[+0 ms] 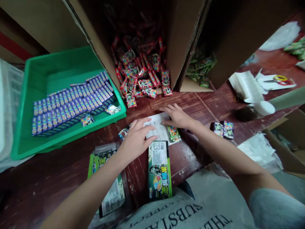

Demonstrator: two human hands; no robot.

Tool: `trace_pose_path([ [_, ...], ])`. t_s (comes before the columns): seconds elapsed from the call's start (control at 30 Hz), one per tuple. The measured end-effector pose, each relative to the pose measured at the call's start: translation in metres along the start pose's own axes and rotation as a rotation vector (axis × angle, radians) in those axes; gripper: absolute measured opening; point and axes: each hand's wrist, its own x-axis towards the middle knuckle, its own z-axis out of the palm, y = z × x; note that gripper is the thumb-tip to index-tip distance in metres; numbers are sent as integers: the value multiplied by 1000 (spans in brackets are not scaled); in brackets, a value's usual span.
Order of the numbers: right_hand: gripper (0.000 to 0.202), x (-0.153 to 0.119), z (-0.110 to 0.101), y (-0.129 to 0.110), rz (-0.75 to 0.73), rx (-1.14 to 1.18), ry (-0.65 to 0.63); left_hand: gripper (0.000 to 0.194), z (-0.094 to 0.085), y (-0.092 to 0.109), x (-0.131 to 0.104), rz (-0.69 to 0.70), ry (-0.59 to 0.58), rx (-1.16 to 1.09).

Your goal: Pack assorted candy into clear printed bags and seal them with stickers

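Note:
Both hands rest over a white printed sheet (157, 126) on the dark red table. My left hand (137, 138) lies on the sheet's left side, fingers apart, with a small blue packet (123, 133) partly under it. My right hand (175, 117) touches the sheet's upper right, fingers spread. Below its palm a small green packet (174, 134) lies on the sheet's right edge. Nearer me is a flat green and black printed package (159, 171). More such packages (111, 197) in clear plastic lie beneath my left forearm.
A green tray (57, 143) with rows of purple packets stands left. Cardboard boxes hold red packets (145, 83) and green packets (201, 68). Two dark packets (223, 129), a white-lidded jar (265, 108), scissors (281, 81) and white plastic (260, 148) are at right.

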Motion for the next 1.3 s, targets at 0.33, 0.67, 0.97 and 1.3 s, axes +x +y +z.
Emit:
trace_pose_path([
  [0.33,36,13,-17,5,127,463,177,23,-5,-54,60,-293,78,-626],
  [0.67,35,28,-8,-1,146,593,274,37,-4,-57,74,-449,316,-948],
  [0.97,50,28,-26,13,206,526,258,43,11,-67,70,-491,365,-729],
  [1.3,24,31,-57,17,51,438,259,41,16,-69,70,-489,351,-710],
])
